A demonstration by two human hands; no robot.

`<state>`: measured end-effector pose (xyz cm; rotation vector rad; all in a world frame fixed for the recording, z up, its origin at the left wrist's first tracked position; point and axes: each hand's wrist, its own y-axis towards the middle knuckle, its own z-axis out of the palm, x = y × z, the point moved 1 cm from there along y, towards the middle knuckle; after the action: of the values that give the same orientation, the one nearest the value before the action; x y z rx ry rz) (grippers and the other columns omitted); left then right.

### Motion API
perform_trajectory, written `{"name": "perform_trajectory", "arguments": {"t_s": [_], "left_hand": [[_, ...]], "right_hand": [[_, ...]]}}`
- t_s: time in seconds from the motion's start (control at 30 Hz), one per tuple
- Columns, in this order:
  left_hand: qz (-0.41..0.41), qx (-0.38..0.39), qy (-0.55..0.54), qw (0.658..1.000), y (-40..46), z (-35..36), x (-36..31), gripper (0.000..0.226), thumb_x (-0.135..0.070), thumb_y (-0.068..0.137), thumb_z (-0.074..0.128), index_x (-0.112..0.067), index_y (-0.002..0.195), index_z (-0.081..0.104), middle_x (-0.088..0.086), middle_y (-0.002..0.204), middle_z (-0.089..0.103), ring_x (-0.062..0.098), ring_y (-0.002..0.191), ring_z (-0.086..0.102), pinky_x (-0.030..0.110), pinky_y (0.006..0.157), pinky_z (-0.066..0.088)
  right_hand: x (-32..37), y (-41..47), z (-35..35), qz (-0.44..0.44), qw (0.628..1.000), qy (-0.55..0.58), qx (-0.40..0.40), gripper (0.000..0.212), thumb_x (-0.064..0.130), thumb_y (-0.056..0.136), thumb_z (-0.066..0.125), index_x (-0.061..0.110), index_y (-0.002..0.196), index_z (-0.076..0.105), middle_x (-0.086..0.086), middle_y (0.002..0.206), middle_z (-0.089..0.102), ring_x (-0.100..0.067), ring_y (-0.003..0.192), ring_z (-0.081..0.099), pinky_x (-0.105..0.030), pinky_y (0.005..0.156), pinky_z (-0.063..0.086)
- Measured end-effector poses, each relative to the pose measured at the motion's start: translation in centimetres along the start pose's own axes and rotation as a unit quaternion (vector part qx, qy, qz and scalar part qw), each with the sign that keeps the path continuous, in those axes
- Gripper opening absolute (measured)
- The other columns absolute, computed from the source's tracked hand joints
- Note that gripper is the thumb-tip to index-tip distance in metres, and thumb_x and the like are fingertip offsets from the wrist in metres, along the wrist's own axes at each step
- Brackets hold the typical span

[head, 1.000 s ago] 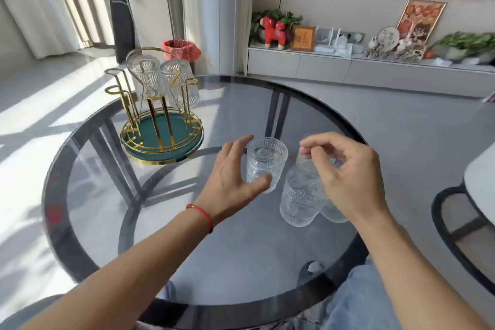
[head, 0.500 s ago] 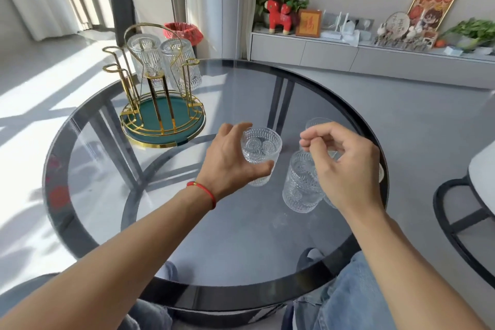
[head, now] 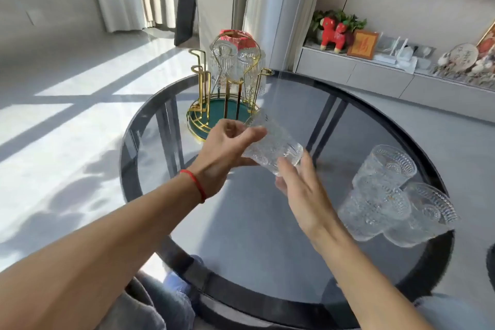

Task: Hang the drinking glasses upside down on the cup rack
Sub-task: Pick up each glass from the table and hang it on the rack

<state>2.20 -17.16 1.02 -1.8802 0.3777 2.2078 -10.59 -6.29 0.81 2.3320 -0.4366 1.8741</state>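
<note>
Head view, as I see it: my left hand (head: 227, 150) pinches a ribbed drinking glass (head: 270, 146), tilted on its side above the round glass table (head: 267, 222). My right hand (head: 302, 190) is spread flat, fingers (head: 288, 171) just under the glass's rim; I cannot tell whether they touch it. Right of that hand, three more glasses (head: 385, 195) cluster upright. Beyond my left hand stands the gold cup rack (head: 227, 104), two inverted glasses (head: 235, 67) already hanging on it, other prongs bare.
</note>
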Motion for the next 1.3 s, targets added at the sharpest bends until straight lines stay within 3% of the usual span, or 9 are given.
{"name": "perform_trajectory", "arguments": {"t_s": [0.07, 0.13, 0.33, 0.43, 0.6, 0.77, 0.9, 1.13, 1.3], "left_hand": [[-0.038, -0.003, -0.043, 0.998, -0.2, -0.5, 0.3, 0.044, -0.038, 0.072, 0.079, -0.008, 0.099, 0.065, 0.005, 0.094, 0.062, 0.015, 0.097, 0.067, 0.034, 0.066, 0.06], [-0.062, -0.005, -0.066, 0.996, -0.1, -1.4, 0.6, 0.059, -0.035, 0.075, 0.078, 0.003, 0.112, 0.053, 0.01, 0.106, 0.058, 0.023, 0.107, 0.063, 0.04, 0.072, 0.062], [-0.071, 0.077, -0.037, 0.994, 0.9, -4.6, 0.5, 0.053, -0.051, 0.082, 0.066, -0.015, 0.12, 0.067, 0.009, 0.121, 0.07, 0.025, 0.113, 0.065, 0.045, 0.089, 0.059], [-0.072, 0.008, -0.037, 0.997, 1.8, -5.4, 0.5, 0.046, -0.049, 0.099, 0.042, -0.016, 0.109, 0.072, 0.011, 0.114, 0.073, 0.031, 0.107, 0.066, 0.046, 0.092, 0.056], [0.092, -0.063, 0.372, 0.921, 2.9, -6.7, 1.8, 0.044, -0.026, 0.092, 0.061, -0.017, 0.135, 0.056, 0.006, 0.137, 0.059, 0.022, 0.128, 0.046, 0.041, 0.108, 0.041], [0.106, 0.011, 0.479, 0.872, 3.6, -7.3, 3.8, 0.068, -0.035, 0.089, 0.063, -0.023, 0.151, 0.035, 0.004, 0.156, 0.039, 0.024, 0.146, 0.023, 0.051, 0.119, 0.028], [0.079, 0.056, 0.535, 0.839, 3.9, -7.9, 5.3, 0.082, -0.047, 0.092, 0.055, -0.034, 0.158, 0.007, 0.001, 0.165, 0.024, 0.023, 0.152, 0.008, 0.059, 0.119, 0.023], [0.091, 0.043, 0.54, 0.836, 4.4, -8.5, 5.8, 0.078, -0.05, 0.091, 0.048, -0.033, 0.157, 0.01, -0.001, 0.162, 0.028, 0.02, 0.15, 0.011, 0.053, 0.12, 0.024], [0.104, 0.043, 0.544, 0.832, 4.5, -8.8, 6.2, 0.076, -0.052, 0.091, 0.047, -0.034, 0.157, 0.011, -0.003, 0.162, 0.029, 0.019, 0.15, 0.012, 0.051, 0.119, 0.025]], "right_hand": [[0.6, 1.6, 0.7, 0.051, 0.981, 0.187, 0.024, 0.021, 0.035, 0.108, 0.049, 0.031, 0.128, 0.051, 0.002, 0.122, 0.059, -0.034, 0.1, 0.074, -0.047, 0.094, 0.061], [0.9, 2.7, 0.8, 0.049, 0.97, 0.235, 0.021, 0.016, 0.029, 0.106, 0.054, 0.021, 0.12, 0.055, -0.007, 0.123, 0.056, -0.035, 0.086, 0.074, -0.047, 0.085, 0.064], [3.5, 4.9, -0.3, -0.037, 0.994, 0.087, -0.054, 0.062, 0.041, 0.08, 0.078, 0.019, 0.134, 0.057, -0.017, 0.12, 0.071, -0.035, 0.104, 0.075, -0.054, 0.092, 0.061], [6.2, 6.1, -0.6, -0.115, 0.99, -0.002, -0.079, 0.061, 0.049, 0.078, 0.08, 0.027, 0.131, 0.058, -0.016, 0.112, 0.075, -0.027, 0.087, 0.079, -0.057, 0.09, 0.061], [10.6, 8.1, 0.7, -0.217, 0.97, -0.05, -0.1, 0.05, 0.057, 0.077, 0.079, 0.041, 0.12, 0.06, -0.002, 0.107, 0.074, -0.01, 0.082, 0.076, -0.027, 0.063, 0.062], [15.1, 11.0, 3.8, -0.296, 0.946, -0.087, -0.103, 0.061, 0.055, 0.077, 0.081, 0.034, 0.131, 0.061, 0.0, 0.115, 0.073, -0.021, 0.104, 0.073, -0.047, 0.082, 0.063], [18.3, 14.2, 6.0, -0.328, 0.928, -0.147, -0.102, 0.069, 0.059, 0.073, 0.082, 0.036, 0.135, 0.062, 0.003, 0.127, 0.07, -0.016, 0.113, 0.066, -0.043, 0.092, 0.06], [19.6, 19.6, 8.7, -0.297, 0.909, -0.286, -0.068, 0.075, 0.057, 0.074, 0.083, 0.035, 0.142, 0.06, 0.0, 0.146, 0.064, -0.023, 0.132, 0.058, -0.026, 0.096, 0.042], [19.6, 21.6, 10.6, -0.265, 0.884, -0.385, -0.038, 0.078, 0.058, 0.074, 0.083, 0.034, 0.144, 0.058, -0.004, 0.149, 0.061, -0.03, 0.135, 0.056, -0.04, 0.108, 0.045]]}}
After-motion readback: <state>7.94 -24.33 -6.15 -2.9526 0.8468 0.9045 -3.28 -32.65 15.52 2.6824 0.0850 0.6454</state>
